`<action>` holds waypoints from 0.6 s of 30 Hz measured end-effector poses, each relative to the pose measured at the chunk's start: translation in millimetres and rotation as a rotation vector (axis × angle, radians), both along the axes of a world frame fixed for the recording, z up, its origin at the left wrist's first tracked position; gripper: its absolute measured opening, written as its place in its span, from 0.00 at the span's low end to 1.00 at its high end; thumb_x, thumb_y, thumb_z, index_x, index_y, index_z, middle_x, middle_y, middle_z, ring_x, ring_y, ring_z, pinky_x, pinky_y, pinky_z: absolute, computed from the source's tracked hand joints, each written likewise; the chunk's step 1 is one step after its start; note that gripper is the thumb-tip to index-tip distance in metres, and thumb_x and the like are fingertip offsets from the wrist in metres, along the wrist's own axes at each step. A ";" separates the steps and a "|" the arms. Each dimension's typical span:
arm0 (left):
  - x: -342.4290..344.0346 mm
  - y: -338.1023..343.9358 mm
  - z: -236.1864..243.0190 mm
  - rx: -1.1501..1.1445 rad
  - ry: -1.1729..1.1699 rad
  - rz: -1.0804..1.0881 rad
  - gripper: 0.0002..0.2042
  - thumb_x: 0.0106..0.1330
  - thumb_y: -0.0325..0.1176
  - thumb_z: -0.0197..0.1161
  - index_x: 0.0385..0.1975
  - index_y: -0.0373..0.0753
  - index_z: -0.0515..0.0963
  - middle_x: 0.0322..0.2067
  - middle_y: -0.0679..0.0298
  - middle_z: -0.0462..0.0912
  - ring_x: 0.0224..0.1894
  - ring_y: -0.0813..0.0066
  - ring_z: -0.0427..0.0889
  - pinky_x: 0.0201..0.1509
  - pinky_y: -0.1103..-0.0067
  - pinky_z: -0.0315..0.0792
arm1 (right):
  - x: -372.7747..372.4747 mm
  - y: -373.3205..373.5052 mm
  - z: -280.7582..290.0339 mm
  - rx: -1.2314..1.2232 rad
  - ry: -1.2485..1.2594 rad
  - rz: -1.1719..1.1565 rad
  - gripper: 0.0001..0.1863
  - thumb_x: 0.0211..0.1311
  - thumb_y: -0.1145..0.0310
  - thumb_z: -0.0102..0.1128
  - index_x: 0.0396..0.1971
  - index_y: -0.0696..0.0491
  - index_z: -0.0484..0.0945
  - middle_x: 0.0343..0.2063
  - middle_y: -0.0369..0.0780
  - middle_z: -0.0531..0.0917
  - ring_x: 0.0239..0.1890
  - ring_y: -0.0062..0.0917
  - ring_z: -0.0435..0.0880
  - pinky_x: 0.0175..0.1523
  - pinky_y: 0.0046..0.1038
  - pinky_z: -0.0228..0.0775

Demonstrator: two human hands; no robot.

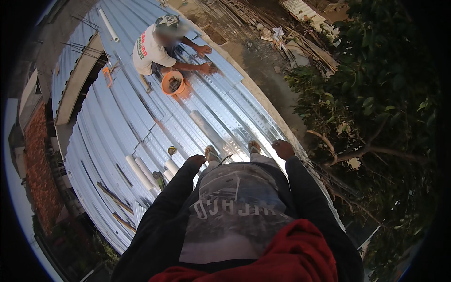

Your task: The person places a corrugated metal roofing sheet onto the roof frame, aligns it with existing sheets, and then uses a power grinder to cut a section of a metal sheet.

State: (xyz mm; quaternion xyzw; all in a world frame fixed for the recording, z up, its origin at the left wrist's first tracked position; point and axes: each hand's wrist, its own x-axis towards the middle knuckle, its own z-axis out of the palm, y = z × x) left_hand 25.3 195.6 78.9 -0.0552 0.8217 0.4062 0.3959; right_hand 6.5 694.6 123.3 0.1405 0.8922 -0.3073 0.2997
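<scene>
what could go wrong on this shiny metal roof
Slipping: the person's strapped sandals are on shiny, ribbed silvery metal roofing close to its edge, so a fall seems possible.
Spilling: the round orange bucket stands beside the white-shirted co-worker and might get knocked.
Tripping: white cylindrical pipes near the left hand could roll underfoot.

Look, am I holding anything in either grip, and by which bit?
Nothing shows in your left grip or your right grip, so I see no hold; something tiny could be hidden inside.
</scene>
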 end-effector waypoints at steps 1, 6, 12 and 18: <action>-5.1 21.0 11.6 -0.039 -0.082 0.042 0.23 0.66 0.48 0.61 0.52 0.36 0.80 0.50 0.49 0.83 0.56 0.55 0.80 0.60 0.67 0.72 | 3.5 10.0 -5.0 0.000 -0.016 0.016 0.22 0.61 0.51 0.59 0.47 0.51 0.83 0.49 0.46 0.84 0.52 0.42 0.82 0.59 0.40 0.72; -3.6 74.4 20.1 0.034 0.070 0.100 0.22 0.67 0.46 0.64 0.52 0.34 0.80 0.45 0.55 0.84 0.46 0.65 0.81 0.52 0.70 0.75 | 24.8 54.2 -45.9 0.024 -0.073 0.136 0.22 0.61 0.50 0.60 0.47 0.51 0.83 0.49 0.46 0.84 0.53 0.41 0.82 0.59 0.40 0.72; 29.6 131.0 49.2 0.000 -0.073 0.175 0.22 0.66 0.48 0.63 0.53 0.39 0.80 0.49 0.51 0.84 0.54 0.56 0.82 0.59 0.68 0.73 | 28.3 69.8 -43.3 0.027 -0.171 0.305 0.24 0.61 0.49 0.59 0.49 0.51 0.82 0.51 0.47 0.82 0.56 0.40 0.80 0.61 0.40 0.70; 61.3 136.4 61.0 -0.031 -0.154 -0.008 0.24 0.66 0.49 0.64 0.55 0.40 0.79 0.50 0.54 0.84 0.53 0.59 0.83 0.59 0.69 0.74 | 38.0 69.5 -39.4 0.008 -0.064 0.222 0.23 0.62 0.48 0.57 0.48 0.49 0.83 0.48 0.46 0.84 0.52 0.41 0.82 0.59 0.41 0.72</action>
